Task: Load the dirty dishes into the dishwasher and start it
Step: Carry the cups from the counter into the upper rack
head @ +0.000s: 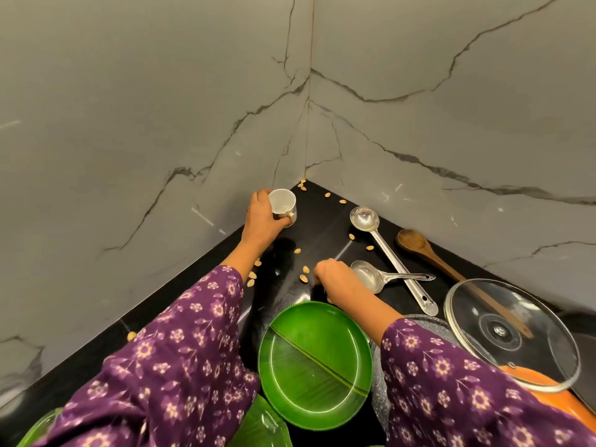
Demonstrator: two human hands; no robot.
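My left hand (pixel 263 217) grips a small white cup (pixel 282 202) tilted on its side, held just above the black counter (pixel 322 221) near the wall corner. My right hand (pixel 335 279) is lower on the counter with fingers curled down among scattered nut shells (pixel 303 278); I cannot tell what they pinch. A round green plate (pixel 314 366) lies in front of me. To the right lie a long steel ladle (pixel 387 250), a short steel ladle (pixel 374 277) and a wooden spoon (pixel 429 253).
A glass lid (pixel 512 333) rests tilted over an orange dish (pixel 548 395) at the right. A speckled grey pan (pixel 377 395) sits under my right sleeve. More green plates (pixel 261 427) show at the bottom edge. Marble walls close the corner.
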